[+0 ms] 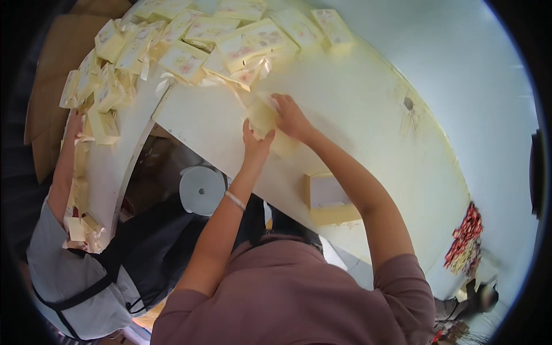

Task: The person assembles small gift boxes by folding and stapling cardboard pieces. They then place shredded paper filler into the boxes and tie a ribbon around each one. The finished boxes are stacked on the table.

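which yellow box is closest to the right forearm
The open pale-yellow rectangular box, partly hidden by the right forearm; the blurred yellow box touches the right hand, others lie farther.

On the table [374,121], many boxes [250,45] lie across the far left, with one box [261,116] nearer, between the left hand [257,146] and right hand [292,119]. Another box [330,216] lies to the near right, partly behind the right forearm. A stool [198,183] stands left of the left forearm, a co-worker [80,284] farther left.
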A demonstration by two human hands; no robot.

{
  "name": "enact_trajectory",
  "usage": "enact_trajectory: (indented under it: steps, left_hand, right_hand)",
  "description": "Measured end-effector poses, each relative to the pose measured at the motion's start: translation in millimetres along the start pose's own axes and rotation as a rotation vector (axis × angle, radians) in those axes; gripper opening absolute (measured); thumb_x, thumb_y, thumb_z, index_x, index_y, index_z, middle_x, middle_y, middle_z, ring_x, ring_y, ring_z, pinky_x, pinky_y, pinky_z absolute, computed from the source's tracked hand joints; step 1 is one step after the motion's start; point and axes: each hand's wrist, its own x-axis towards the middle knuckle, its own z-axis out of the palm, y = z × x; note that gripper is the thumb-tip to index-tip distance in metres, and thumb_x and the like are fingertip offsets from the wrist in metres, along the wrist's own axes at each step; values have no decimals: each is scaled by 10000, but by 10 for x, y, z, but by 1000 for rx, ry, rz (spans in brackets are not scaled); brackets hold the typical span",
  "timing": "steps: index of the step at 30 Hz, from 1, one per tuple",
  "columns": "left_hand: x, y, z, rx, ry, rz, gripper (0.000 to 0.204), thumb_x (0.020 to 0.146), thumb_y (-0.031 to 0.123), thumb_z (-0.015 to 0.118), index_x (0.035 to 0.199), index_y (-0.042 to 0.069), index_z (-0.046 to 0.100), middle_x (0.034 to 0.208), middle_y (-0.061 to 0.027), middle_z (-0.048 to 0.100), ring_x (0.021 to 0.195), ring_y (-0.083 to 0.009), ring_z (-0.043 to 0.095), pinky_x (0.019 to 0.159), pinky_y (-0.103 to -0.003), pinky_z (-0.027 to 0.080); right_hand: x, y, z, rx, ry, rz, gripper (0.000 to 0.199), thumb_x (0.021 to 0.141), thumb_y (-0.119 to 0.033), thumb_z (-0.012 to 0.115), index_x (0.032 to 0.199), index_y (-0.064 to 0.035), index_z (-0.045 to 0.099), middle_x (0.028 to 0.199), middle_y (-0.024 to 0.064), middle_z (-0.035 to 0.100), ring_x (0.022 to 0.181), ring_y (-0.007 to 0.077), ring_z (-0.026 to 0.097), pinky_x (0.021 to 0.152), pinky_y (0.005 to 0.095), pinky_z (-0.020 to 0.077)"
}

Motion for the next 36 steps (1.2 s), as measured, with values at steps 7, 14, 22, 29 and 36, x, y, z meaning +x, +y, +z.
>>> enact_trajectory:
  steps: [7,14,22,29,36]
  left_hand:
    - [115,196,-327,900,-117,626,744,683,120,660,1310,46,268,1306,-237,297,1198,-394,298,969,-409,303]
    - [445,-46,-420,375,-352,611,499,659,-42,639,1112,25,442,1021,-127,544,1005,-259,515,910,-326,381]
    - [74,-112,-874,251,-430,720,232,622,-114,582,797,38,570,866,-98,566,837,-284,532,847,-348,429]
    - [-93,21,-924,475,-469,827,316,583,-162,513,818,40,575,882,-105,592,830,-292,555,830,-351,444]
    - [-98,40,-945,551,-609,669,498,604,-195,466,1021,51,585,971,-149,606,883,-258,600,821,-330,458]
  right_hand:
    - [-113,113,-715,677,-265,495,373,818,-222,578,1105,15,554,1014,62,596,930,141,521,822,294,405]
    - [120,117,-728,415,-377,471,380,790,-298,613,1039,-12,600,875,56,623,791,132,539,719,278,424]
    - [279,264,-667,-23,-154,513,441,739,-403,634,994,-43,613,936,119,624,876,240,577,753,338,441]
    - [-126,203,-801,43,313,216,516,806,-378,550,1216,-82,451,1177,145,495,1065,295,480,913,365,373]
    - [-1789,-394,-1171,-283,-45,170,289,779,-165,580,1050,-68,551,1093,88,530,1126,232,434,1058,449,177]
